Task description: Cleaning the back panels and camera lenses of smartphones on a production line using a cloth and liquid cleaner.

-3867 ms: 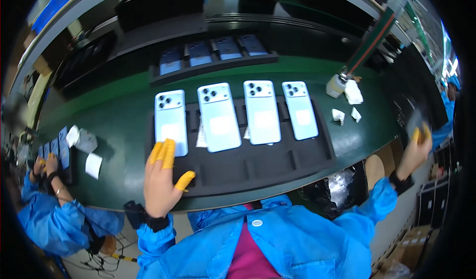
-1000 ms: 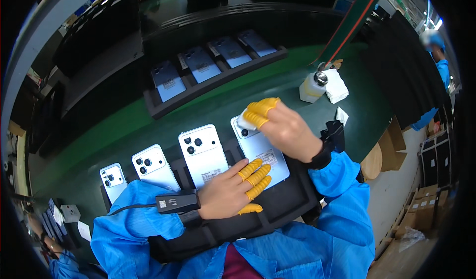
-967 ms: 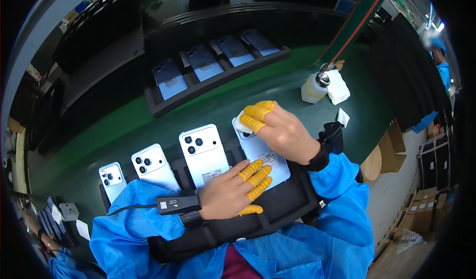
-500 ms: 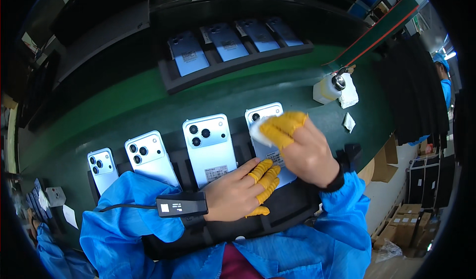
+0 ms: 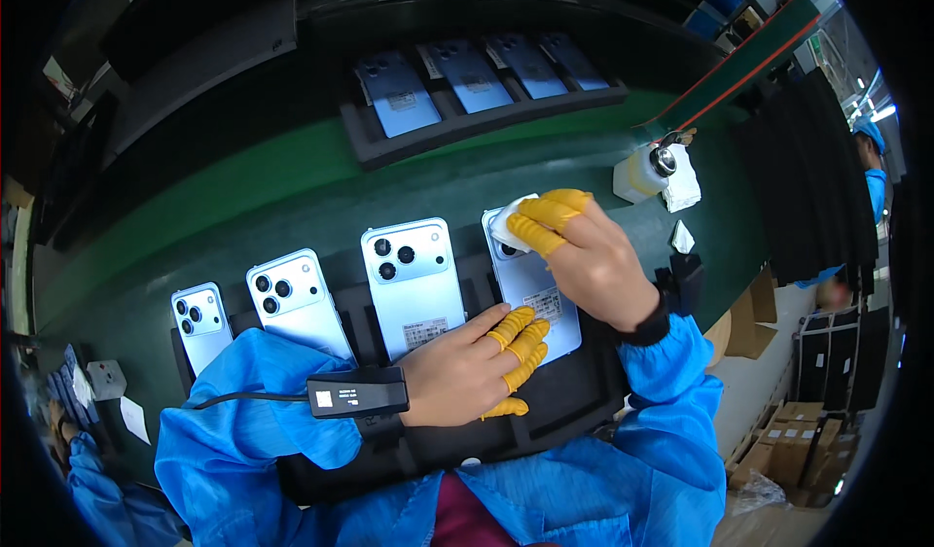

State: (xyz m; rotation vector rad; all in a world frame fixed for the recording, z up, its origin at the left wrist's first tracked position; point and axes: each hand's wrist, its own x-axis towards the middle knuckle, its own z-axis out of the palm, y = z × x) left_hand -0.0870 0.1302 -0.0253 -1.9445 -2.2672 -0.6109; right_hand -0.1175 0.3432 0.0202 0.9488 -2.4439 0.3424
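Four light-blue smartphones lie camera side up in a dark foam tray (image 5: 545,428). On the rightmost smartphone (image 5: 526,280), my right hand (image 5: 598,265) presses a folded white cloth (image 5: 508,226) over the camera area, hiding most of the lenses. Yellow finger cots cover several of its fingertips, which pinch the cloth. My left hand (image 5: 467,364), also in yellow finger cots, lies with fingers stretched out across that phone's lower edge, next to its label. Left of it are the second phone (image 5: 413,289), the third phone (image 5: 297,299) and the smallest-looking one (image 5: 201,328), partly behind my sleeve.
Beyond, another foam tray (image 5: 467,122) holds several blue phones on the green bench. A pump bottle (image 5: 640,176), a stack of white wipes (image 5: 683,182) and a crumpled wipe (image 5: 683,238) stand at right. Cardboard boxes (image 5: 793,440) sit on the floor. Other people appear at both sides.
My right hand has moved the cloth upward on the phone, onto the camera area. The far tray of phones has shifted to the right. My left hand has stayed nearly still.
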